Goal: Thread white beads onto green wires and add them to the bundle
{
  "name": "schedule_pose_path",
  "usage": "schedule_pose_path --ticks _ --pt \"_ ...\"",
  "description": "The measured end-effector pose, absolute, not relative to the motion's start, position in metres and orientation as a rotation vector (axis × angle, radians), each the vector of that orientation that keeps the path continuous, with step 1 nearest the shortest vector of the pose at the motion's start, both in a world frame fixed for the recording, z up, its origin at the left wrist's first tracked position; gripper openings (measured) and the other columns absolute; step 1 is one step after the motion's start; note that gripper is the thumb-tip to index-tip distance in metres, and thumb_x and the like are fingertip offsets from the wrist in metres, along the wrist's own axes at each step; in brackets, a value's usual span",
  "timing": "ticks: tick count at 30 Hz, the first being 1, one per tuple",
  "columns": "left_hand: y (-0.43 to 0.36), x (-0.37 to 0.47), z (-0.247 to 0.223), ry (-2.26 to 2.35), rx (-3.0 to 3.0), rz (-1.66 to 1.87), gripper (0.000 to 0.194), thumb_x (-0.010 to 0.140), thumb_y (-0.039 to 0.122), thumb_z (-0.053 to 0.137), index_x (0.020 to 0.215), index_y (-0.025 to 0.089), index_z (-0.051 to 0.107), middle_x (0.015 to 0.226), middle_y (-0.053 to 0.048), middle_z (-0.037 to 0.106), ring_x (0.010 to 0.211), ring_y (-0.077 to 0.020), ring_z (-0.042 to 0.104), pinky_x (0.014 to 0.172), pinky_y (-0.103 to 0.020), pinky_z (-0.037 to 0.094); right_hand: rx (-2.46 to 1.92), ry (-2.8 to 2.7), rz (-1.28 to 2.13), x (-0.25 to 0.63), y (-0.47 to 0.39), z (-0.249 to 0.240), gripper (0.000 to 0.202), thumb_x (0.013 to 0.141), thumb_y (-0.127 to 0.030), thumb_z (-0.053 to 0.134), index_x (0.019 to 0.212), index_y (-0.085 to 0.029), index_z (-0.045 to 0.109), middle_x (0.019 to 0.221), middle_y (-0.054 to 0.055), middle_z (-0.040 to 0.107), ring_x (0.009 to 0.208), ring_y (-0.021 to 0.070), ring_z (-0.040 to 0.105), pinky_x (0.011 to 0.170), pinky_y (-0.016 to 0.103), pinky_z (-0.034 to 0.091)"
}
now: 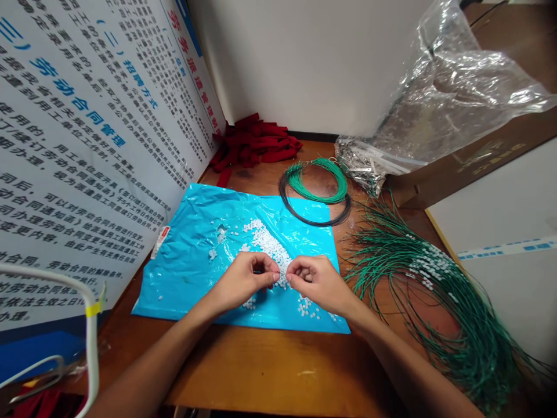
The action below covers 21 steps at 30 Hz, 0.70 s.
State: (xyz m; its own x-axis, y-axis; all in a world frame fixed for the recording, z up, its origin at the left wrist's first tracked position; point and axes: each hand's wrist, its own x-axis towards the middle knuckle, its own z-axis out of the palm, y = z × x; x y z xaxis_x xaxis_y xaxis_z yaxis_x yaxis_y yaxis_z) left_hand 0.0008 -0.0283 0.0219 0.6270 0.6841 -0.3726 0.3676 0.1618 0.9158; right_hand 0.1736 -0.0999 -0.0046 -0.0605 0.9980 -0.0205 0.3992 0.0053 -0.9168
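Observation:
Over the pile of small white beads (272, 247), my left hand (248, 276) pinches with thumb and index finger. A thin dark cord (257, 271) shows by its fingers. Just across from it, my right hand (319, 278) is also closed in a pinch, its fingertips nearly touching the left ones. What sits between the right fingertips is too small to make out. Beneath both hands lies a flat blue plastic bag (187, 284), with more beads scattered near each wrist.
To the right lies a large bundle of green cords (461, 313) carrying white beads. Green and black coils (319, 200) rest behind the bag. Red fabric strips (256, 142) fill the back corner. A clear plastic bag (435, 110) hangs over a brown box (474, 159). A printed panel (87, 116) stands left.

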Motion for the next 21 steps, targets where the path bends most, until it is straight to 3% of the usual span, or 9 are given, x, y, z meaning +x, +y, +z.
schedule_pose_path --ticks 21 --pt "-0.0292 0.0014 0.0211 0.916 1.477 0.322 0.013 0.076 0.023 0.062 0.07 0.011 0.063 0.058 0.001 0.059 0.052 -0.0089 0.052 0.051 -0.02 0.041 -1.469 -1.535 1.075 0.1738 -0.1013 -0.0053 0.008 0.078 -0.014 0.055 0.074 -0.014 0.061 0.058 -0.004 0.05 0.051 0.007 0.038 0.046 0.02 0.029"
